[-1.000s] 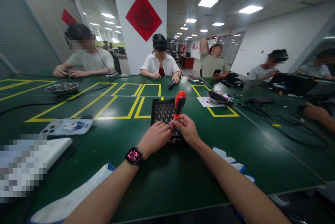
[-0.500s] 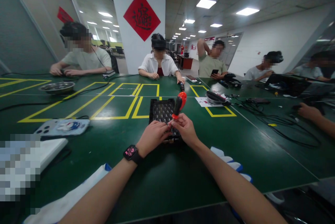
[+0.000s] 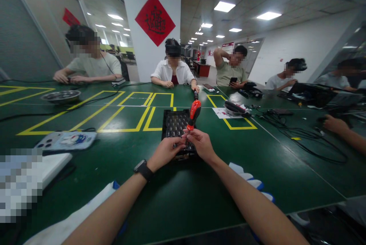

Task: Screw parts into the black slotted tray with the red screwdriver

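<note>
A red-and-black screwdriver [image 3: 194, 113] stands nearly upright, its handle pointing up. My right hand [image 3: 201, 144] pinches it with the fingertips just below the red collar at the handle's lower end. Close against those fingers, my left hand [image 3: 168, 151] is closed in a pinch near the screwdriver's lower part; what lies between its fingertips is too small to make out. Beneath both hands is a black case [image 3: 175, 119] with rows of small metal pieces that look like bits. My hands hide its near part.
White-and-blue gloves [image 3: 247, 178] lie at right, and another glove [image 3: 85, 208] at left. A patterned phone [image 3: 67, 140], a metal bowl [image 3: 61, 97] and black cables [image 3: 300, 138] are on the green table [image 3: 171, 207]. Several people sit around it; one hand [image 3: 337, 124] reaches in from the right.
My left wrist has turned, so the watch face points away more, and the left fingers have shifted slightly. The screwdriver has turned a little and moved slightly left with my right hand.
</note>
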`<state>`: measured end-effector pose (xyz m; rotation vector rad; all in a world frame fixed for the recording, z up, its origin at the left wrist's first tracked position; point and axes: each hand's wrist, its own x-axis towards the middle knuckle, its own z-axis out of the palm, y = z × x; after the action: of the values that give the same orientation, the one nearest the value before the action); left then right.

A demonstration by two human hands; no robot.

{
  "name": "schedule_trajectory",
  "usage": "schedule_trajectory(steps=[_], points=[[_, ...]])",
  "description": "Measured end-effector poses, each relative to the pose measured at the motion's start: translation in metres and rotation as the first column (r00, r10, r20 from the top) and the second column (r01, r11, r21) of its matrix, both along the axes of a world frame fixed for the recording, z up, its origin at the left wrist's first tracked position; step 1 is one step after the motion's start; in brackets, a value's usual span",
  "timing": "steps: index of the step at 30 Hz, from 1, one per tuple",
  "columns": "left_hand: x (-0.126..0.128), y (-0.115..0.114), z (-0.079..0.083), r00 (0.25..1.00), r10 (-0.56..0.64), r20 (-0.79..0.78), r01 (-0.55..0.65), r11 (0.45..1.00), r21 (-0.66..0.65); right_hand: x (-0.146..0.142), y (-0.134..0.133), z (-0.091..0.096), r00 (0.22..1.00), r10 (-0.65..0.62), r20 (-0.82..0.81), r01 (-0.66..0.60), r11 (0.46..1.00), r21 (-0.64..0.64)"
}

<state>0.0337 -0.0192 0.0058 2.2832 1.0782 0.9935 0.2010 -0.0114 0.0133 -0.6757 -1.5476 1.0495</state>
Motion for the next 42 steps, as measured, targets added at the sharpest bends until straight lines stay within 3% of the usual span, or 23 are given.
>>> schedule_trajectory(steps=[3, 7, 15, 22, 26, 35, 42], points=[[0.001, 0.000, 0.001, 0.999, 0.041, 0.035, -0.043, 0.998, 0.039, -0.002, 0.000, -0.002, 0.998, -0.008, -0.057, 0.006, 0.999, -0.039], [0.000, 0.001, 0.002, 0.996, 0.009, 0.086, -0.008, 1.000, -0.009, -0.002, 0.000, -0.003, 0.997, -0.024, -0.073, 0.020, 0.998, -0.051], [0.000, -0.001, 0.003, 0.983, -0.064, 0.170, 0.089, 0.986, -0.142, -0.001, -0.005, 0.006, 0.996, -0.002, 0.085, -0.004, 0.998, 0.059], [0.003, 0.000, 0.006, 0.988, 0.023, 0.152, -0.014, 0.998, -0.063, -0.003, -0.003, -0.001, 0.996, -0.075, -0.049, 0.074, 0.997, -0.027], [0.002, 0.000, 0.006, 0.993, 0.008, 0.116, -0.002, 0.999, -0.050, -0.006, -0.001, -0.005, 0.992, -0.094, -0.081, 0.090, 0.995, -0.048], [0.000, 0.004, 0.000, 0.996, -0.028, 0.087, 0.032, 0.998, -0.047, -0.002, -0.004, 0.004, 0.997, 0.033, 0.066, -0.034, 0.999, 0.014], [0.002, 0.000, 0.005, 0.993, 0.002, 0.119, 0.004, 0.999, -0.053, -0.005, -0.004, 0.000, 0.998, -0.051, -0.025, 0.051, 0.999, -0.020]])
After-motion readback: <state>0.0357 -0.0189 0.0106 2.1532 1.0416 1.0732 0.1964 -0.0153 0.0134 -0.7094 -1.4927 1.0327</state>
